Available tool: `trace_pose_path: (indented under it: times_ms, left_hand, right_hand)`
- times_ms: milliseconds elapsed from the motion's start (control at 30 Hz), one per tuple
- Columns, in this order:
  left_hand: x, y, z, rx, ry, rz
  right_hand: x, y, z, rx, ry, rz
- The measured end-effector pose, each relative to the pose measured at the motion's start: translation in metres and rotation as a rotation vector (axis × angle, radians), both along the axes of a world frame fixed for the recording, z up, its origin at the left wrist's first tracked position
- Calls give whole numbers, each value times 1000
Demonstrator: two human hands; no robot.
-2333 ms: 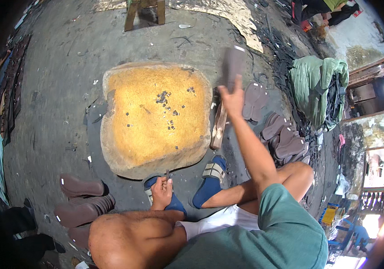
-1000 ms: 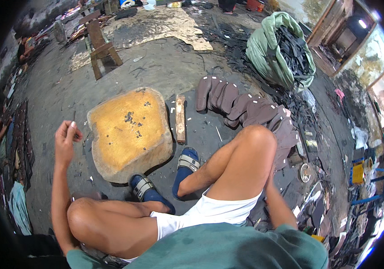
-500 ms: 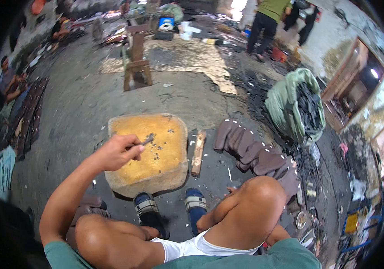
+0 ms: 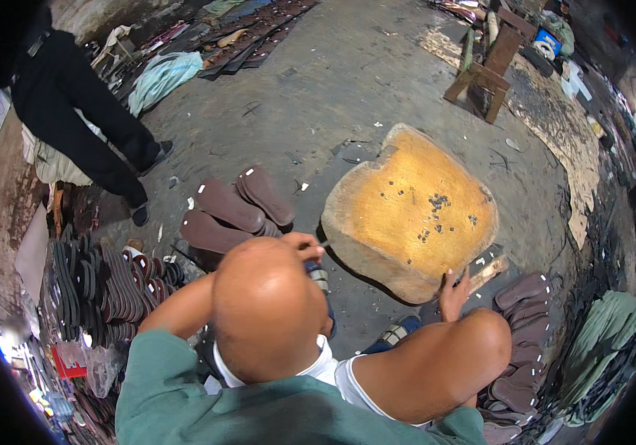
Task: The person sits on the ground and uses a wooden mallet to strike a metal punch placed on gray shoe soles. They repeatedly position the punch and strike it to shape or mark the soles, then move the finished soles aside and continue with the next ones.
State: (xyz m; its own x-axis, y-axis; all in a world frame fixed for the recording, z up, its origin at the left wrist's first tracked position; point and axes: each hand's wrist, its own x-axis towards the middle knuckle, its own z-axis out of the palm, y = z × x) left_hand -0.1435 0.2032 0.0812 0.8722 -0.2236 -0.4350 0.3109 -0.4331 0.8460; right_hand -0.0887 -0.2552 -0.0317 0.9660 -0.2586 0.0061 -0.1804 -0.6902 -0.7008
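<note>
My left hand [image 4: 302, 245] is closed beside my left knee, partly hidden behind it. A short dark rod [image 4: 324, 243] pokes out from its fingers, just off the near left edge of a thick yellow-topped block [image 4: 400, 200]. Small dark square bits [image 4: 437, 208] lie scattered on that block. My right hand [image 4: 454, 294] is at the block's near right edge, fingers apart and nothing seen between them. Right beside it lies a pale wooden stick [image 4: 490, 273]. Brown shoe soles [image 4: 223, 231] lie left of my knee, and a row of further brown soles [image 4: 527, 334] runs past my right knee.
At the left stand rows of dark soles [image 4: 103, 289] and a person in black trousers [image 4: 73, 104]. A light blue cloth [image 4: 166, 78] lies beyond. A wooden stand [image 4: 492, 67] is at the far right, a green sack [image 4: 607, 348] at the near right.
My view has swung left. My left hand, with the dark rod, has moved from above the block to beside my knee. My right hand now reaches the block's edge.
</note>
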Motion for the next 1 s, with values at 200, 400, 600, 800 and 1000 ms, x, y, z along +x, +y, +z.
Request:
trace_pose_path:
  times_ms: [200, 400, 600, 800, 1000]
  left_hand:
    - [21, -19, -31, 149, -219, 455]
    - [52, -64, -128, 95, -242, 640]
    - [35, -71, -127, -94, -277, 692]
    - [14, -60, -109, -157, -315, 757]
    - [-39, -27, -115, -264, -122, 651]
  right_hand:
    - [-2, -16, -10, -73, -9, -56]
    - [46, -81, 10, 110, 38, 29]
    - [187, 71, 219, 138, 331, 617]
    - [196, 318, 132, 137, 668, 1154]
    - [132, 489, 3, 213, 873, 1093]
